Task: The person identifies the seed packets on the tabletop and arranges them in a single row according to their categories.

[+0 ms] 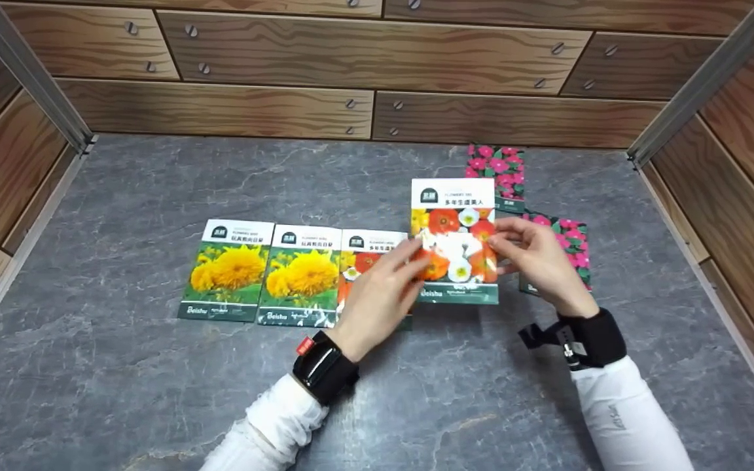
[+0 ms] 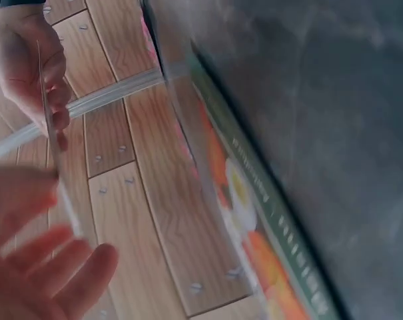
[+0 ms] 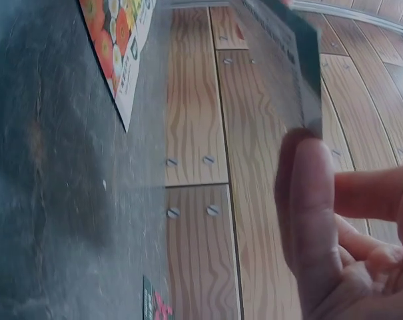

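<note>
In the head view my right hand [image 1: 537, 261] pinches the right edge of a poppy seed packet [image 1: 453, 190], raised over the table with its printed front toward me. The right wrist view shows thumb and fingertips [image 3: 311, 193] on that packet's edge. My left hand [image 1: 380, 301] is at its left edge, fingers extended and touching or very near it; in the left wrist view these fingers [image 2: 88, 280] look spread and blurred. Beneath the left hand lies a second poppy packet [image 1: 367, 244], partly hidden. Left of it are two yellow sunflower packets [image 1: 230, 271], side by side.
Two packets with pink flowers lie on the right: one farther back [image 1: 498, 163], partly behind the raised packet, and one [image 1: 576, 242] partly behind my right hand. Wood-patterned walls [image 1: 272, 108] enclose the grey marbled tabletop [image 1: 122, 366] at the back and sides.
</note>
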{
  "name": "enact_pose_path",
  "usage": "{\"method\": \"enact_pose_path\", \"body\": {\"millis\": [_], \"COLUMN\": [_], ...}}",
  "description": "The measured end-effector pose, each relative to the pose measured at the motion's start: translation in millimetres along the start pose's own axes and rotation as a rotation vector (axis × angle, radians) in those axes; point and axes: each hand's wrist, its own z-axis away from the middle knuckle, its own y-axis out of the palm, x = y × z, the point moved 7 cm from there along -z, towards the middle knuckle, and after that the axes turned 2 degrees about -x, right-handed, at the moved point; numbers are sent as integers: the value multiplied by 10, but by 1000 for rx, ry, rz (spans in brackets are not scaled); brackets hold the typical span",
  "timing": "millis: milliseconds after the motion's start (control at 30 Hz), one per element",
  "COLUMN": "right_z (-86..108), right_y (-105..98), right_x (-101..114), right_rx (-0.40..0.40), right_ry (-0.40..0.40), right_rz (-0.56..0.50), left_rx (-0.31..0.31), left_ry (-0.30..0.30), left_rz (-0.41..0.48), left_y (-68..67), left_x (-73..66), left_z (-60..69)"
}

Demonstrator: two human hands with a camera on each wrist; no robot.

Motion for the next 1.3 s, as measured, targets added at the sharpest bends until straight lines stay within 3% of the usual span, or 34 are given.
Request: {"method": "enact_pose_path", "body": {"millis": [67, 200, 367, 633, 833, 1033, 1300], "right_z": [0, 6, -14, -48, -58, -67, -88], "right_y": [-14, -23, 19, 78, 187, 228, 288], "right_x": [-18, -60, -120, -214, -257, -298, -352], "right_rx": [40, 102, 143, 151, 174, 144, 135], "right_ry": [17, 54, 85, 134, 117, 98, 59], "right_rz": [33, 104, 148, 202, 271, 420, 642], "left_rx": [83, 251, 369, 408, 482, 555, 531], "left_ry": [38, 44, 41, 70, 74, 65, 83], "left_rz": [-47, -95, -148, -210, -226, -259, -269], "left_y": [45, 147, 259, 384, 455, 521, 546], "left_x": [-47, -96, -124, -114, -108, -91, -87], "left_z": [7, 51, 113, 132, 170, 218, 224]}}
